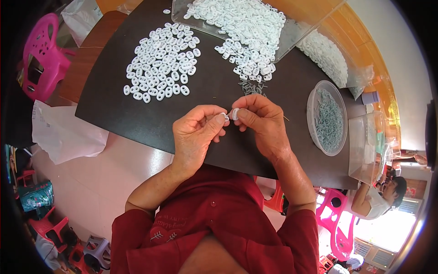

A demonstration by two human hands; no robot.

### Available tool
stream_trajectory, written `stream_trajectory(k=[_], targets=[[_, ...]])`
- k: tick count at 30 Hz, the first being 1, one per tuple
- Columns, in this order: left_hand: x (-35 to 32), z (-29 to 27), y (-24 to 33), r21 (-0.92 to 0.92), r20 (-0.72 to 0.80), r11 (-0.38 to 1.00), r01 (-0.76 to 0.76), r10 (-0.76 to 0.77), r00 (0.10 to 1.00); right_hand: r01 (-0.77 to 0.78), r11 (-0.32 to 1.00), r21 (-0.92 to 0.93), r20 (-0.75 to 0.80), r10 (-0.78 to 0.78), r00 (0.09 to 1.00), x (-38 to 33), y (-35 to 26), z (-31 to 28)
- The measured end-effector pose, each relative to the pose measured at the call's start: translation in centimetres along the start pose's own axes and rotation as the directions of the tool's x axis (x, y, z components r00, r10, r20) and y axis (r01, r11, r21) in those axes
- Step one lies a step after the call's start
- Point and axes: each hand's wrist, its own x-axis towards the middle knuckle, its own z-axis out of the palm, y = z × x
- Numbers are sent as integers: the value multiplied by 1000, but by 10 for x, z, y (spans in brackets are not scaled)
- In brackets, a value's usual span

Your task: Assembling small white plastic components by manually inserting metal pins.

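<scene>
A dark table (137, 114) carries the work. On its left part lies a flat spread of white rings (162, 61), set out loosely in one layer. Toward the far edge sits a clear tray (292, 34) heaped with more white rings, some spilling onto the tabletop in a trail (248, 61). Just below that trail lies a small pile of grey pins (252, 86). To the right stands a round clear bowl (312, 107) full of pins, and beside it, at the table's right edge, a clear box (365, 150).
</scene>
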Motion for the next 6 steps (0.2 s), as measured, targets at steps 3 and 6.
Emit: stream_trajectory(k=[3, 6], targets=[[-1, 1, 2, 21, 1, 999, 36, -36, 999, -6, 1000, -23, -3, 6, 1000, 2, -1, -2], [-1, 0, 1, 66, 9, 996, 58, -59, 998, -4, 999, -42, -29, 3, 1000, 2, -1, -4]])
